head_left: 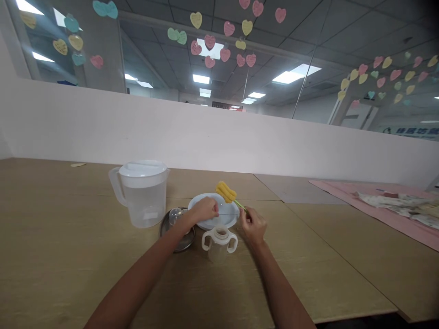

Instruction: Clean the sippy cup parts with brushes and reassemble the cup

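My right hand point(253, 224) is closed around the thin green handle of a bottle brush point(226, 192) with a yellow sponge head. The head points up and left, over the far rim of a white bowl point(233, 222). Above the bowl's left side my left hand point(206, 209) has its fingers pinched together; what they hold, if anything, I cannot make out. Just in front of the bowl stands a clear baby bottle point(218, 250) with two white handles and an uncovered top. A round metal tray point(185, 243), partly behind my left forearm, carries a clear cap point(175, 215) and other small parts.
A lidded translucent pitcher point(146, 201) of water stands behind the tray on the left. On the right, cloths point(394, 203) lie on a pink sheet point(343, 194). A white wall point(206, 141) with windows above bounds the wooden table point(68, 251) at the back.
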`<state>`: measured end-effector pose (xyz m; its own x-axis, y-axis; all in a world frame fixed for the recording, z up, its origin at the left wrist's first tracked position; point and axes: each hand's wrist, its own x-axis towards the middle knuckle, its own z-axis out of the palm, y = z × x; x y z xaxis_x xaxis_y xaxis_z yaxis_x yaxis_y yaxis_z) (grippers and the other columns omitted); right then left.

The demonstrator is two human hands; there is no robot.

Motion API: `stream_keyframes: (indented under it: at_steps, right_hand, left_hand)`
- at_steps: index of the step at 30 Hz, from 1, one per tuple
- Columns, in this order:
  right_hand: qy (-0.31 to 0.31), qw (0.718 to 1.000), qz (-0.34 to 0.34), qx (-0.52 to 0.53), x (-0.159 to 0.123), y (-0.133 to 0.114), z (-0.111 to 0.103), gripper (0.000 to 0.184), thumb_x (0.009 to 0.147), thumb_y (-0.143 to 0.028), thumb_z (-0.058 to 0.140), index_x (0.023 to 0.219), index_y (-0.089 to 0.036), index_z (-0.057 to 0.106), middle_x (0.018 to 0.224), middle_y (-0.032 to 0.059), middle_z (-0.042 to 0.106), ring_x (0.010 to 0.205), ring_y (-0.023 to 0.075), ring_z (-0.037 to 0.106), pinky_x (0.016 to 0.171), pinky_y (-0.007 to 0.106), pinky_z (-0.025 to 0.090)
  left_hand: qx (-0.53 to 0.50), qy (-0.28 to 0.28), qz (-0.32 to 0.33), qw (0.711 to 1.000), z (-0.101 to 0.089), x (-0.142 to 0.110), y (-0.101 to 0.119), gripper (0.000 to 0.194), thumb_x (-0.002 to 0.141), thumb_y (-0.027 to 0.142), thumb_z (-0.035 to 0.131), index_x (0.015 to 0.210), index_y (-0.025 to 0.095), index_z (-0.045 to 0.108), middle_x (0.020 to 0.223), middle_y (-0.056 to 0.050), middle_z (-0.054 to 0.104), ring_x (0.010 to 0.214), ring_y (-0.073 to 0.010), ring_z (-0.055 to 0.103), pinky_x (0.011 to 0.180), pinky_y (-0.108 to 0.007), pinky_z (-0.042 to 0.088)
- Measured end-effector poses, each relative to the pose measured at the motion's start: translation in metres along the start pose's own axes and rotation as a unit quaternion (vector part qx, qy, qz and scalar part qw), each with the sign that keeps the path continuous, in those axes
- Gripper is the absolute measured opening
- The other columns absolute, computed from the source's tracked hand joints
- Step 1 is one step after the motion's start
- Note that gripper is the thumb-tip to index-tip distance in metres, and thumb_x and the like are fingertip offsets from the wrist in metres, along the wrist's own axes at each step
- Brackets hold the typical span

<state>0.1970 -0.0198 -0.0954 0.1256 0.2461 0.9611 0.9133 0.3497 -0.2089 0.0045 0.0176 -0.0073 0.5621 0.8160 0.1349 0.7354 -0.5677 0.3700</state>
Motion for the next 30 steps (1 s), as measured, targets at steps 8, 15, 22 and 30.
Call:
stream_keyframes:
  at_steps: [8,15,22,30]
  right_hand:
    - [-0.020,1.000,0.011,0.019,-0.004,-0.001,0.003,0.027,0.085,-0.032,0.049,0.073,-0.014,0.064,0.052,0.0014,0.056,0.046,0.0090,0.048,0.050,0.021,0.037]
    - [-0.045,0.998,-0.040,0.025,-0.009,-0.002,0.004,0.023,0.084,-0.030,0.051,0.077,-0.014,0.065,0.056,0.0028,0.061,0.047,0.0095,0.051,0.051,0.020,0.039]
    - [-0.045,0.996,-0.069,0.016,-0.006,-0.002,0.003,0.021,0.084,-0.029,0.051,0.076,-0.015,0.064,0.056,0.0025,0.061,0.049,0.0097,0.053,0.051,0.021,0.039]
    - [-0.016,0.999,-0.033,-0.002,-0.005,0.001,0.005,0.024,0.085,-0.030,0.049,0.074,-0.014,0.063,0.052,0.0008,0.056,0.046,0.0091,0.048,0.050,0.021,0.037]
  left_hand:
    - [-0.307,0.034,0.029,0.951,-0.065,-0.020,-0.002,0.030,0.064,0.026,0.068,0.091,0.013,0.065,0.091,-0.008,0.070,0.086,-0.0184,0.064,0.081,-0.031,0.051]
    - [-0.162,0.119,0.034,0.979,-0.069,-0.028,0.013,0.023,0.074,0.026,0.058,0.091,0.014,0.067,0.091,-0.008,0.070,0.083,-0.0182,0.065,0.076,-0.029,0.050]
    - [0.129,0.205,-0.062,0.968,-0.083,-0.041,0.014,0.024,0.079,0.028,0.049,0.085,0.015,0.069,0.084,-0.011,0.069,0.080,-0.0204,0.062,0.074,-0.028,0.045]
    - [0.046,-0.149,-0.154,0.976,-0.089,-0.054,-0.013,0.010,0.047,0.009,0.063,0.051,0.018,0.065,0.051,-0.001,0.063,0.052,-0.0161,0.058,0.053,-0.024,0.046]
